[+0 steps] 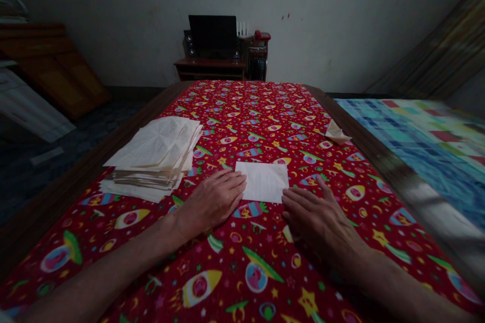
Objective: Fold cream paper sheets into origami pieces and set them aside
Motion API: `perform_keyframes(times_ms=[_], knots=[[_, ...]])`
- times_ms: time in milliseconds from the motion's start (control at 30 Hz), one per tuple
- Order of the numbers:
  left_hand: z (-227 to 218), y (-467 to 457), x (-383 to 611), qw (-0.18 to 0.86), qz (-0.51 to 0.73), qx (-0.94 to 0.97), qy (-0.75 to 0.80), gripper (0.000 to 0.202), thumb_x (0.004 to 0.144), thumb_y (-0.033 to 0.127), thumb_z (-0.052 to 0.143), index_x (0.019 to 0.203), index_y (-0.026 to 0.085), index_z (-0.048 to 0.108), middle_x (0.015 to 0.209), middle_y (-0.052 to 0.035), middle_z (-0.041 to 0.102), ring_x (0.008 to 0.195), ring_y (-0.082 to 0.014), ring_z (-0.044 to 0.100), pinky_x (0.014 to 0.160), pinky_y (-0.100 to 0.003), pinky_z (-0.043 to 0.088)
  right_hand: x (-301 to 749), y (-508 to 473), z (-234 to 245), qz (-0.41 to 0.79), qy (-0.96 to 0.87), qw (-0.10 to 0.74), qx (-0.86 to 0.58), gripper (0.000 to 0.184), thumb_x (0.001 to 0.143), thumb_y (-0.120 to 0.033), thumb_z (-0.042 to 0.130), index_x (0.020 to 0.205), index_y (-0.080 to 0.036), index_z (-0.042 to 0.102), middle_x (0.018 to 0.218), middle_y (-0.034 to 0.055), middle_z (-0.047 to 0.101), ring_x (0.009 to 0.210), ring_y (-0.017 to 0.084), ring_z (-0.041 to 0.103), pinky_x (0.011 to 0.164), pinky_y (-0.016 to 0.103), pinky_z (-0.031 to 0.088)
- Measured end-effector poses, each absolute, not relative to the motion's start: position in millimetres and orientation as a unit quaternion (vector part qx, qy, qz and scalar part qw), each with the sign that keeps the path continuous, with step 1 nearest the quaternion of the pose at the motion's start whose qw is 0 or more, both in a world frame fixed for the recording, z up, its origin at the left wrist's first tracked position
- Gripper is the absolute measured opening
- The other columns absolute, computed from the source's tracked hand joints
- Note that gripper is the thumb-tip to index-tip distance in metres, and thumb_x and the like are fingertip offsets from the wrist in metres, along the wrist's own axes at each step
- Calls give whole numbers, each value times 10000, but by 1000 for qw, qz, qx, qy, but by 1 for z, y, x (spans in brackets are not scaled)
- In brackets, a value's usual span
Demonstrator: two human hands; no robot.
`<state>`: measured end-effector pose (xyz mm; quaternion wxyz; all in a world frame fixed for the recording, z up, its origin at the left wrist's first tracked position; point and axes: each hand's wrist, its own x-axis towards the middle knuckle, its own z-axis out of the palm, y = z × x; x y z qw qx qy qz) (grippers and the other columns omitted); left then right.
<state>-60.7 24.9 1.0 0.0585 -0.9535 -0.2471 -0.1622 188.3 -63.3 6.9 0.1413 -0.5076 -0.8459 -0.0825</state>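
At the far left, a wooden cabinet [49, 63] stands against the wall, with a white unit [28, 103] in front of it; next, a stack of papers [153, 144] lies on the red printed tablecloth [233, 255], its sheets unevenly aligned and the top sheet creased; to the right of the stack, the left hand [214, 196] rests palm down, fingers extended and close together, fingertips on the left edge of the white paper, grasping nothing; beyond the far end of the table, a dark screen [212, 33] stands on a small desk [210, 65]; the white paper [265, 181] lies flat on the cloth between the two hands, roughly rectangular, its long sides running left to right; the right hand [318, 217] is spread, thumb raised away from the fingers, fingertips at the near right corner of the paper, no grip closed; farther right, a folded paper piece [336, 135] sits near the right edge of the tablecloth, well apart from the right hand; at the far right, a checked cover [413, 146] is spread beside the table.
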Motion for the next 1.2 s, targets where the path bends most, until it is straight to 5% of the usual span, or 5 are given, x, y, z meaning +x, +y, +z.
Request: perform_keyframes(times_ms=[433, 667, 867, 1033, 1200], knots=[[-11, 30, -61, -49, -264, -922, -278, 284, 926, 205, 450, 1125, 145, 644, 1166, -73, 662, 1120, -177, 587, 1008, -351, 464, 142, -39, 21, -174, -883, 5, -436, 290, 844, -35, 373, 1019, -105, 593, 922, 131, 637, 916, 255, 594, 1079, 517, 275], [2, 36, -66, -293, -373, -794, -380, 434, 977, 361, 307, 1227, 147, 589, 1292, -93, 580, 1213, -205, 523, 1075, -381, 380, 171, -22, 18, -85, -873, 276, -393, 228, 885, -118, 427, 929, -134, 650, 768, 68, 706, 710, 177, 659, 858, 379, 503], [4, 39, -66, -586, -422, -608, -329, 502, 948, 479, 365, 1353, 196, 454, 1353, -96, 525, 1267, -247, 466, 1040, -407, 403, 178, -11, 32, 215, -626, 541, -518, 232, 850, -357, 559, 847, -184, 714, 751, 23, 713, 638, 158, 645, 543, 234, 499], [6, 35, -49, -582, -385, -630, -342, 583, 838, 486, 576, 1297, 134, 506, 1226, -129, 620, 1094, -270, 602, 953, -381, 466, 171, -3, 13, 426, -542, 516, -509, 318, 769, -469, 615, 822, -171, 711, 719, 28, 680, 630, 163, 620, 553, 251, 491], [-2, 49, -38, -498, -388, -657, -413, 415, 747, 345, 649, 1070, 85, 632, 1036, -122, 704, 965, -267, 655, 835, -363, 523, 169, -3, 4, 449, -542, 466, -536, 487, 798, -405, 565, 1210, -147, 568, 560, -44, 550, 480, 113, 511, 437, 206, 392]])
